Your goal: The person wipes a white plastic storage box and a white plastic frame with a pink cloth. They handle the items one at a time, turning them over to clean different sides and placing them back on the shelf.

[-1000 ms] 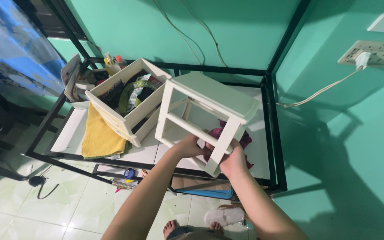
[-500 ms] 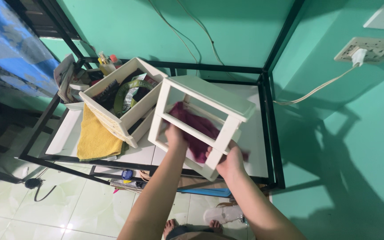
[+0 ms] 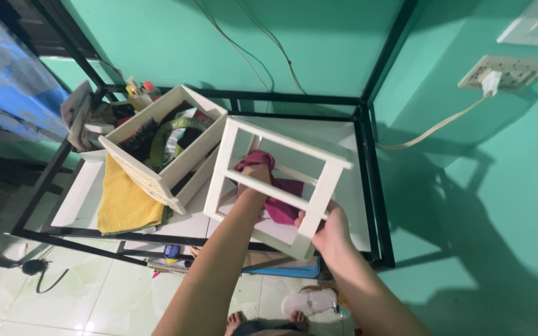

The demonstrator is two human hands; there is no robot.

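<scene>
- Head view, looking down: you stand in front of a low black metal frame (image 3: 368, 155) with a white shelf board (image 3: 82, 193) inside it, set against a green wall.
- Your right hand (image 3: 326, 231) is closed around the lower front post of a white drawer frame (image 3: 275, 183), which has no drawers in it. The frame is tilted and its lower edge is just above the shelf board.
- Your left hand (image 3: 253, 177) reaches through the open front of the drawer frame. It is closed on a dark pink cloth (image 3: 279, 198), and the cloth is pressed against an inner rail of the frame.
- Part of the cloth hangs down behind the middle crossbar, so you see it only between the bars.
- To the left of the drawer frame a white drawer (image 3: 163, 146) rests at a tilt, touching the frame's left side. It holds dark things and a roll of green strap (image 3: 172, 134).
- Under the drawer a yellow towel (image 3: 126, 202) lies flat on the shelf board and reaches its front edge.
- At the far left corner small bottles (image 3: 137, 94) stand, and folded papers lean beside them.
- On the right wall a white plug (image 3: 490, 81) sits in a socket strip (image 3: 509, 70), and its cable runs down toward the frame.
- On the tiled floor near your feet lie a white slipper (image 3: 309, 303) and a blue flat thing (image 3: 287, 270).
</scene>
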